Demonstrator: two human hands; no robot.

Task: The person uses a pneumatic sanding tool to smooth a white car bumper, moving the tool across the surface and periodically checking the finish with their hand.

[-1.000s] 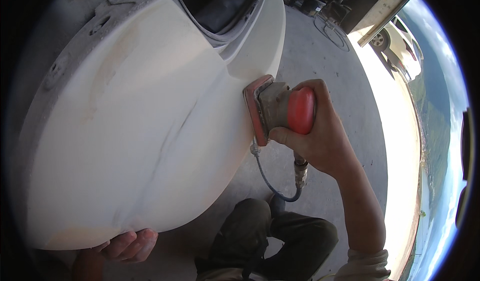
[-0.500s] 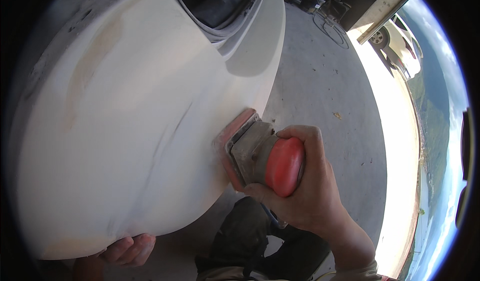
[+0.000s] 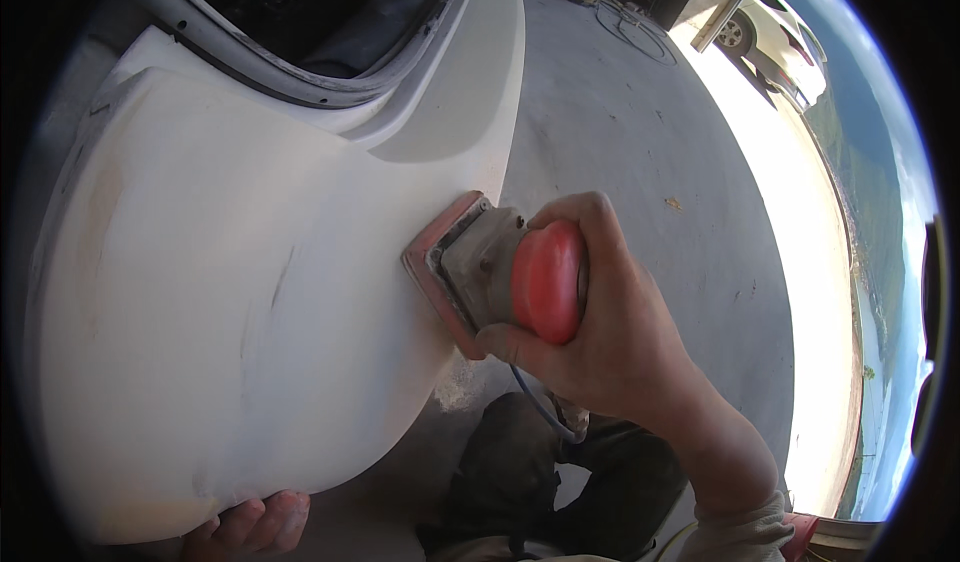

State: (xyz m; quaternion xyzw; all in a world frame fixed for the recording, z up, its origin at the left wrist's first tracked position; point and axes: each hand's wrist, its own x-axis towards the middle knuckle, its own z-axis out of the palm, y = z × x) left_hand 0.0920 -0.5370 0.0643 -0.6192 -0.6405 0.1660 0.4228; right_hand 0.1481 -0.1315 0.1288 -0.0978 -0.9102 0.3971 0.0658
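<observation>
A pale, primer-coated car body panel (image 3: 230, 292) fills the left side, with a dark scuff streak in its middle and a tan patch at its lower left edge. My right hand (image 3: 630, 337) is wrapped around the red rounded top of a power sander (image 3: 550, 282). The sander's grey body is tilted sideways, and its square, reddish pad rests against the panel's right side. Under the near edge of the panel, the curled fingers of my left hand (image 3: 260, 524) grip the rim; the palm is hidden behind it.
A thin dark hose (image 3: 540, 404) hangs below the sander. My bent legs (image 3: 510, 452) are underneath, over the grey concrete floor (image 3: 640, 162). A dark car opening (image 3: 310, 22) lies beyond the panel. Coiled hose (image 3: 630, 32) lies at the back; a white car (image 3: 775, 42) stands outside.
The view has shifted, bringing more of the car opening into sight. My right hand and the sander appear further up and left, with the pad still on the panel. My left hand keeps its grip.
</observation>
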